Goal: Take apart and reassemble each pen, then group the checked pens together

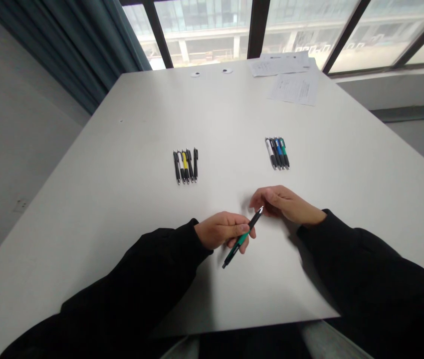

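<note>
My left hand (227,230) pinches a green and black pen (241,242) between thumb and fingers, above the white table. The pen slants, with its silver tip up and to the right, close to my right hand (277,203). My right hand is loosely curled, thumb and forefinger apart, and nothing shows in it. Beyond my left hand lies a row of pens with black, white and yellow barrels, among them a yellow pen (185,166). Past my right hand is another row of white, black, blue and green pens, with a blue pen (278,151) among them.
The white table (122,179) reaches back to the window. Printed papers (294,82) lie at its far right, overlapping. Two small white oval pieces (196,75) with dark spots sit near the far edge. A blue-grey curtain (96,45) hangs at the left.
</note>
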Tool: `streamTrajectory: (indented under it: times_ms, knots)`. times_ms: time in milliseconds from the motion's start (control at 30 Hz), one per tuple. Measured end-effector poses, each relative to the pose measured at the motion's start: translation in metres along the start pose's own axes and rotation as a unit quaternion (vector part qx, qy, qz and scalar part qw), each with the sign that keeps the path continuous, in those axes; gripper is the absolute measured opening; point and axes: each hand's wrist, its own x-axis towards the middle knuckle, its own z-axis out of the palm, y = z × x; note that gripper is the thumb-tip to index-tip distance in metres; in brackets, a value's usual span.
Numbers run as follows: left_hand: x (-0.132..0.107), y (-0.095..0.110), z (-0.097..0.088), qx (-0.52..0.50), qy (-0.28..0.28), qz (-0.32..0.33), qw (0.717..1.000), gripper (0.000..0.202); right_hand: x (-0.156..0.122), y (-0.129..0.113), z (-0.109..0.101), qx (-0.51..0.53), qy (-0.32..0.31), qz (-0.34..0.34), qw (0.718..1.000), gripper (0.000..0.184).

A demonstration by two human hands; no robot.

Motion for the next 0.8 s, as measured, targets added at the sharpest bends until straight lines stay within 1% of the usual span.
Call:
streamTrajectory:
  times_ms: [67, 100, 167, 267, 300, 400, 433, 500, 600, 633, 700, 767, 800]
  knots:
    - [0.0003, -0.0008, 0.0001, -0.003, 0.002, 0.003, 1.0, 0.045, -0.0009, 0.0013, -0.0018, 0.056, -0.014, 0.002, 0.998, 0.042]
    - [0.0005, -0.0012, 0.0001, -0.004, 0.004, 0.005, 1.0, 0.045, -0.0011, 0.0017, -0.0018, 0.066, -0.018, 0.003, 0.998, 0.038]
    - [0.0008, -0.0016, 0.0003, -0.008, 0.008, 0.006, 1.0, 0.046, -0.0012, 0.0019, -0.0001, 0.036, -0.018, 0.01, 0.999, 0.034]
    - [0.0012, -0.0014, 0.0005, -0.012, 0.012, 0.008, 1.0, 0.046, -0.0008, -0.0002, 0.0046, -0.039, -0.012, 0.011, 0.999, 0.048]
    - [0.0013, -0.0012, 0.0006, -0.012, 0.012, 0.009, 1.0, 0.046, -0.0008, -0.0012, 0.0057, -0.041, -0.008, 0.008, 0.999, 0.049]
    - [0.0015, -0.0006, 0.0008, -0.011, 0.011, 0.008, 1.0, 0.046, -0.001, -0.0029, 0.0069, 0.03, 0.005, -0.003, 1.0, 0.034]
    - [0.0015, -0.0006, 0.0009, -0.013, 0.011, 0.008, 1.0, 0.046, -0.001, -0.0028, 0.0068, 0.053, 0.003, -0.003, 0.999, 0.033]
    - [0.0014, -0.0006, 0.0009, -0.013, 0.008, 0.006, 1.0, 0.046, -0.0007, -0.0019, 0.0067, 0.054, -0.003, 0.004, 0.999, 0.033]
    - [0.0011, -0.0009, 0.0007, -0.01, 0.01, 0.002, 1.0, 0.045, 0.0, 0.0002, 0.0073, 0.005, 0.01, 0.011, 1.0, 0.046]
    - [0.001, -0.001, 0.0006, -0.008, 0.011, 0.002, 1.0, 0.045, 0.0002, 0.0008, 0.0074, 0.009, 0.018, 0.007, 1.0, 0.047]
    - [0.0009, -0.0013, 0.0003, -0.007, 0.013, 0.005, 1.0, 0.045, 0.0003, 0.0015, 0.0068, 0.048, 0.02, -0.001, 0.999, 0.039]
    - [0.0009, -0.0016, 0.0002, -0.006, 0.011, 0.007, 1.0, 0.045, 0.0003, 0.0014, 0.0059, 0.078, 0.0, -0.001, 0.997, 0.033]
    - [0.0009, -0.0017, 0.0003, -0.006, 0.01, 0.007, 1.0, 0.045, 0.0004, 0.001, 0.0057, 0.077, -0.009, 0.003, 0.997, 0.032]
